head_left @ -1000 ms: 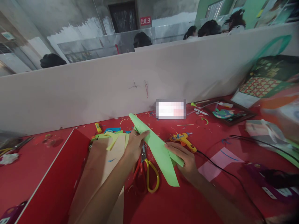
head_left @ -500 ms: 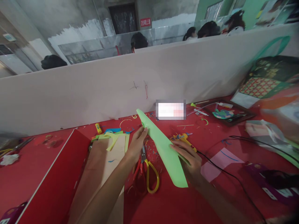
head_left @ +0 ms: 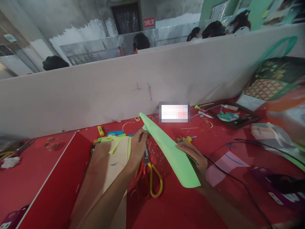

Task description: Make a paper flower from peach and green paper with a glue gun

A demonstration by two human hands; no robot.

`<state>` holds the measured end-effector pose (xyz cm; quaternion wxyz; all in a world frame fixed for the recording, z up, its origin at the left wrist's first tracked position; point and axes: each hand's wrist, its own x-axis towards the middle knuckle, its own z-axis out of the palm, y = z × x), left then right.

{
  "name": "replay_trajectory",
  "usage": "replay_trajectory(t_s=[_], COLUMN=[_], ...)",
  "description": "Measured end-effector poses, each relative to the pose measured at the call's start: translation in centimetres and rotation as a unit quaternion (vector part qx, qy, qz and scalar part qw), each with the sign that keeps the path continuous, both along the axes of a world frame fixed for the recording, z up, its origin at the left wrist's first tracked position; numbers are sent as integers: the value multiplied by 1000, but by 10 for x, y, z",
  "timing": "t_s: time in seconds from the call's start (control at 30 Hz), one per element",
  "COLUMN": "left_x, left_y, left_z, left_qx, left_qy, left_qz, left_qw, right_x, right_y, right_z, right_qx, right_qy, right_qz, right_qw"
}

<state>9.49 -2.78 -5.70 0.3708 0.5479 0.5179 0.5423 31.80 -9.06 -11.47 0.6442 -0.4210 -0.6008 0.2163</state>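
Note:
A light green sheet of paper, bent over lengthwise, is held up above the red table between both hands. My left hand pinches its left edge near the far end. My right hand grips the right edge, fingers lying along the paper and the thumb hidden behind it. Beneath, scissors with one red and one yellow handle lie on the table beside my left forearm. A yellow glue gun is partly covered by my right hand, its black cord running right.
A beige board with paper scraps lies left, beside a red upright panel. Pink paper and a dark tray are at right. A white partition stands behind; people sit beyond it.
The near end of the green paper has swung right and slightly up, and its fold has opened wider. My right hand has shifted a little right; my left hand slightly left.

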Motion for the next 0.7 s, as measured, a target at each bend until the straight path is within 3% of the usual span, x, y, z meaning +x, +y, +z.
replay_trajectory(t_s=[0.27,0.43,0.7], left_x=[-1,-1,-2], left_y=[3,2,0], left_z=[-3,-4,1], left_qx=[3,12,6], left_qy=[4,16,6], left_qz=[19,22,26], left_qw=[1000,1000,1000], right_x=[3,4,6], right_y=[13,15,17], right_z=[-9,-15,-12], right_qx=[-77,-118,-79], right_qy=[127,157,130], right_qz=[41,58,54], right_qw=[988,979,987])
